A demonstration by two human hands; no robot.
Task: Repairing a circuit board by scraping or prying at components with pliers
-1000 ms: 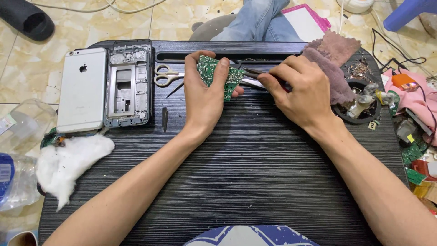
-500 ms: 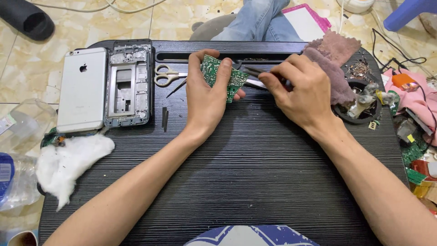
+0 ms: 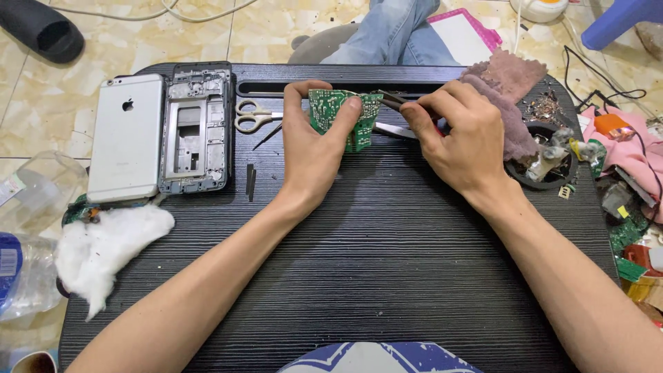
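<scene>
Two hands work one green board, held above the far middle of the black table. Left hand pinches it, thumb on its face. Right hand is closed on what looks like tweezers touching the board's right edge. Scissors lie left of it.
</scene>
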